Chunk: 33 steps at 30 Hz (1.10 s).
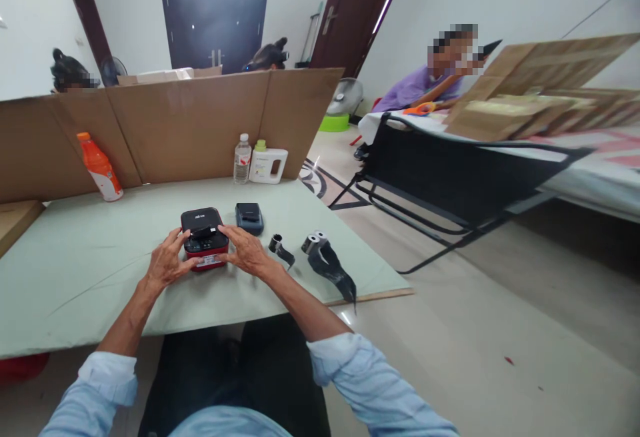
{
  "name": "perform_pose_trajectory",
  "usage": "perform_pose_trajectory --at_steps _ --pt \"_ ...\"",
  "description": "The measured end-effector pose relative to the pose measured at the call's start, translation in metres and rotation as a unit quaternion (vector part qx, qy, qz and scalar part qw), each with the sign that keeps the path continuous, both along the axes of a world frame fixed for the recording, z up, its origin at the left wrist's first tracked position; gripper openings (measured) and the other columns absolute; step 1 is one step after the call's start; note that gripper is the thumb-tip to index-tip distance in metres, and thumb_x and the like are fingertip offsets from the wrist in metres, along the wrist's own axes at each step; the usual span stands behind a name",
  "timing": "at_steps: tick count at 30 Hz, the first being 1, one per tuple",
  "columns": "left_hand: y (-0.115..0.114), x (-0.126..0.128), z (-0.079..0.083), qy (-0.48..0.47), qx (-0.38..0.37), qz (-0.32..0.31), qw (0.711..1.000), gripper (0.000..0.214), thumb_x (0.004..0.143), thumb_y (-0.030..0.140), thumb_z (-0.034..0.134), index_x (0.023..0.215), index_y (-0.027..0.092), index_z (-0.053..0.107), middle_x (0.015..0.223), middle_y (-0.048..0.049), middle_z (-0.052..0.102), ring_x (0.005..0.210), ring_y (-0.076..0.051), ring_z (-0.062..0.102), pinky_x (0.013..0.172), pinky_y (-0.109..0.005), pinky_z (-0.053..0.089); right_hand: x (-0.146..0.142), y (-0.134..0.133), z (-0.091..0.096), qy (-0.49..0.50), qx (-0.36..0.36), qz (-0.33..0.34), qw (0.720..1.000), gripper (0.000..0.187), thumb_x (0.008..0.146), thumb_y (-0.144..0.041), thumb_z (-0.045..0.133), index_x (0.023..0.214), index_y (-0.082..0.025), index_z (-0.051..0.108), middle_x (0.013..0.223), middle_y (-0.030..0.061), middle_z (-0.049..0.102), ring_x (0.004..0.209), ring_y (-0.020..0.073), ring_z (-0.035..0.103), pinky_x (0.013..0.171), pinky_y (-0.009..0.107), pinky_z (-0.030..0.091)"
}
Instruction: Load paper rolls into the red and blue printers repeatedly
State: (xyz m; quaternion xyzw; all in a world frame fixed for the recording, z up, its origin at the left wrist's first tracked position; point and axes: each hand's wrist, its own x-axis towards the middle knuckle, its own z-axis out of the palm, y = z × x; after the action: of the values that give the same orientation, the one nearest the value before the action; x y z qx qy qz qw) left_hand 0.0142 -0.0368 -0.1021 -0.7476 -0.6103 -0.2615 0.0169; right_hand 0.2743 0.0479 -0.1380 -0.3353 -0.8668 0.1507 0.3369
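Note:
A small black-and-red box-shaped device sits on the pale green table in front of me. My left hand grips its left side, and my right hand grips the opposite side, thumbs near the white label at the front. On its black top lies a small black piece; I cannot make out its kind. Just behind my right hand rests a dark blue-grey device. Farther right are a small roll with a loose black strip and a larger pair of rolls trailing black ribbon.
A cardboard screen stands along the table's far side. Before it are an orange bottle, a clear bottle and a white jug. A black folding cot and a person in purple are to the right.

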Motion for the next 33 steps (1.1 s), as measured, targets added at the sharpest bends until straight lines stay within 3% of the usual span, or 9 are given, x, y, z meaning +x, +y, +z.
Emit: perform_pose_trajectory --at_steps 6,11,18,25,33 --pt "0.006 0.002 -0.018 -0.06 0.0 -0.017 0.998 0.083 0.082 0.045 0.083 0.153 0.021 0.047 0.157 -0.0178 0.056 0.148 -0.035 0.054 0.121 -0.053 0.048 -0.011 -0.017 -0.021 0.051 -0.14 -0.022 0.989 0.108 0.081 -0.043 0.087 0.169 -0.023 0.026 0.154 0.018 0.06 0.136 0.039 0.062 0.109 0.054 0.053" --pt "0.006 0.01 -0.032 -0.11 -0.012 -0.018 0.994 0.095 0.086 0.041 0.078 0.164 0.019 0.029 0.17 -0.0215 0.039 0.158 -0.036 0.041 0.126 -0.056 0.042 -0.019 -0.022 -0.033 0.116 -0.142 0.003 0.983 0.1 0.085 -0.04 0.082 0.168 -0.024 0.028 0.153 0.0161 0.06 0.136 0.0363 0.061 0.113 0.054 0.049" --pt "-0.004 -0.006 -0.019 -0.112 -0.021 -0.03 0.993 0.089 0.085 0.032 0.075 0.162 0.018 0.033 0.169 -0.0197 0.043 0.159 -0.035 0.039 0.129 -0.055 0.038 -0.035 -0.024 -0.033 0.144 -0.128 0.01 0.981 0.1 0.085 -0.042 0.082 0.168 -0.026 0.029 0.158 0.0153 0.056 0.142 0.0359 0.056 0.117 0.056 0.047" --pt "-0.019 -0.022 -0.02 -0.137 -0.021 -0.002 0.99 0.088 0.083 0.033 0.076 0.16 0.018 0.037 0.166 -0.0212 0.046 0.154 -0.037 0.046 0.125 -0.057 0.041 -0.056 -0.033 -0.035 0.134 -0.133 0.024 0.982 0.1 0.087 -0.041 0.081 0.168 -0.024 0.026 0.158 0.0173 0.055 0.143 0.0358 0.056 0.117 0.056 0.047" --pt "-0.036 -0.088 0.012 -0.214 0.001 0.04 0.976 0.087 0.079 0.035 0.079 0.156 0.021 0.042 0.159 -0.0166 0.053 0.138 -0.034 0.061 0.109 -0.049 0.057 -0.137 -0.033 -0.006 0.09 -0.139 0.058 0.984 0.107 0.088 -0.044 0.081 0.17 -0.019 0.018 0.153 0.0218 0.057 0.139 0.0364 0.057 0.116 0.053 0.046"
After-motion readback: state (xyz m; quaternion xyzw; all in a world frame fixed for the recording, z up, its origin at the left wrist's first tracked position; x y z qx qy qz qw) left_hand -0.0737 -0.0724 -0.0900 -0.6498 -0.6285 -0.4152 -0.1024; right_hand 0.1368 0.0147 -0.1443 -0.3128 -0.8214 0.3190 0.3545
